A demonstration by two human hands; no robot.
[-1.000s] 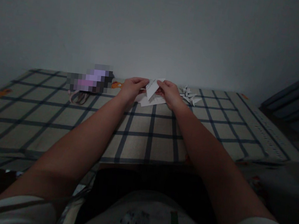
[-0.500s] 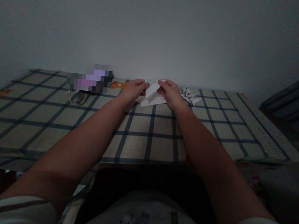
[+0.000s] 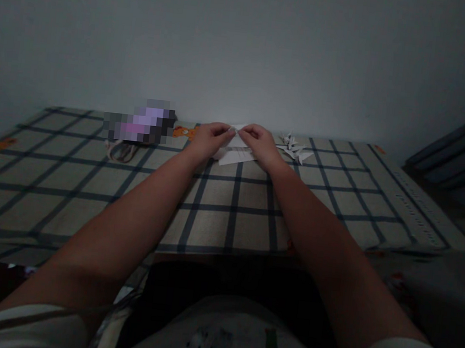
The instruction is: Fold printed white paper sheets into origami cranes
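My left hand (image 3: 208, 137) and my right hand (image 3: 260, 142) meet at the far middle of a checked cloth (image 3: 230, 196). Both pinch a small folded piece of white paper (image 3: 236, 137) between their fingertips, held low over the cloth. A flat sheet of printed white paper (image 3: 237, 156) lies on the cloth just under the hands. My two bare forearms reach forward from the bottom of the view.
A few folded white paper figures (image 3: 295, 149) lie right of my right hand. A blurred purple object (image 3: 140, 123) with a pink strap sits left of my left hand. A grey wall stands behind the cloth. A dark striped surface (image 3: 458, 159) rises at the right.
The folded paper stood up tilted between my hands a second ago; now it is flattened lower and my fingertips have closed together over it.
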